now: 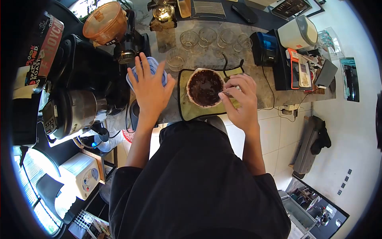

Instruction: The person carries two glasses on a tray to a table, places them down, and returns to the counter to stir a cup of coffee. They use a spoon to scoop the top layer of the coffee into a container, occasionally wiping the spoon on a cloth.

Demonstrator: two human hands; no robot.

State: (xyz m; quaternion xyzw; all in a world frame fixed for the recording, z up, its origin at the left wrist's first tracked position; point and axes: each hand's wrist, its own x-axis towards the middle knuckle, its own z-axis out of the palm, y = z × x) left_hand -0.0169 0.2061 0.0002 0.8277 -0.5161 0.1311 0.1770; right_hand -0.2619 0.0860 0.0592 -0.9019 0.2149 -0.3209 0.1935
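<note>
Dark-brown matter [205, 87] lies in the bowl [189, 93] beside right-hand fingers [235, 94].

Clear round drinking glasses [207, 37] cluster on the grey stone counter [294, 95], left of a black-and-blue boxy device [266, 47]. Farther left is an orange translucent round plastic tub [104, 24]; lower right, crumpled black fabric [320, 137].

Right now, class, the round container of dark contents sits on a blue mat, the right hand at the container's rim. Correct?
No: the head view shows the mat is green, not blue. The round container sits on it, the right hand at the rim.
</note>
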